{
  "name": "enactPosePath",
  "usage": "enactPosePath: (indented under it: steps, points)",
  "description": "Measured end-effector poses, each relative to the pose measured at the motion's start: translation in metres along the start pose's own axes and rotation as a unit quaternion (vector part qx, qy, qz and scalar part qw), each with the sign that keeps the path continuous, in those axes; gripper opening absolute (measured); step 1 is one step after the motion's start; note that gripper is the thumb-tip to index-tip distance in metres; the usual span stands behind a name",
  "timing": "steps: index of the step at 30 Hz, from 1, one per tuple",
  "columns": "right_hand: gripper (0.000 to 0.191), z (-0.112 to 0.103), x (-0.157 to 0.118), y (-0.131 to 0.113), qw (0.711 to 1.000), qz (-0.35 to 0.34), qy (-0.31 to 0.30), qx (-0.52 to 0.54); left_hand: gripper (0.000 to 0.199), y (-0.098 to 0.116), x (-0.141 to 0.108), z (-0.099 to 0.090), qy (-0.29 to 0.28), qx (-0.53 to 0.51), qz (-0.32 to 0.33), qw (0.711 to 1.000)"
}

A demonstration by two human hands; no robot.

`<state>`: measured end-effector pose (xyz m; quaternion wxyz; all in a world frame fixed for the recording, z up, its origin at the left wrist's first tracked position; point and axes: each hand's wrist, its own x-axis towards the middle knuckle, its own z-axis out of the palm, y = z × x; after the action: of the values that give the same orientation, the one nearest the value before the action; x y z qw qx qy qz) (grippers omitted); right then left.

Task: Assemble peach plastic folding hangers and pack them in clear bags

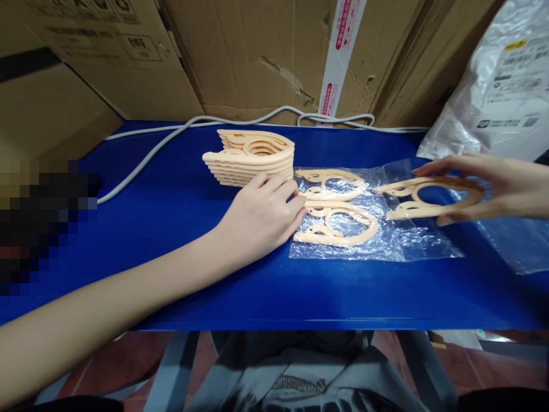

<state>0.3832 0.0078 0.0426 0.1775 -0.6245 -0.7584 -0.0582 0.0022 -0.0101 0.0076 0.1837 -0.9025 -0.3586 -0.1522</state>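
A clear plastic bag (407,243) lies flat on the blue table, with two beige folding clothes hangers (371,229) side by side in it. My left hand (272,209) has its fingers curled down at the bag's left end, against the tips of these hangers; its fingertips are partly hidden. In my right hand (497,186), thumb and fingers grip the rounded end of another folded hanger (412,197). Its two pointed ends face left, over the right part of the bag. Behind my left hand stands a neat stack of the same hangers (253,157).
A white cable (171,134) runs along the back of the blue table (274,297). Cardboard boxes (244,63) stand behind it. At the back right sits a large plastic package with labels (493,109), and more clear plastic (514,246) lies below it.
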Motion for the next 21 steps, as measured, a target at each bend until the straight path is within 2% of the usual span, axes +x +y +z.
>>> enactPosePath:
  steps: [4,8,10,13,17,21]
  points:
    - [0.072,-0.011,-0.001,0.004,0.999,-0.016,-0.035,0.018,0.033,0.0,-0.001,-0.002,-0.001,-0.004,-0.009,1.0]
    - [0.076,-0.031,0.021,0.008,0.986,-0.07,-0.14,0.056,0.033,-0.001,-0.001,-0.002,-0.006,-0.001,-0.016,1.0]
    - [0.077,-0.032,0.029,0.002,0.977,-0.098,-0.175,0.071,0.033,-0.001,-0.001,-0.002,-0.002,0.001,-0.013,1.0]
    - [0.079,-0.017,0.032,-0.017,0.973,-0.129,-0.171,0.081,0.034,-0.001,-0.001,0.0,0.007,-0.002,-0.009,1.0]
    - [0.097,0.015,0.025,-0.045,0.968,-0.177,-0.137,0.115,0.035,-0.001,-0.001,0.0,-0.005,-0.012,-0.015,1.0]
    - [0.103,0.028,0.023,-0.049,0.965,-0.179,-0.123,0.146,0.036,-0.005,0.0,-0.003,-0.027,-0.013,-0.027,0.999]
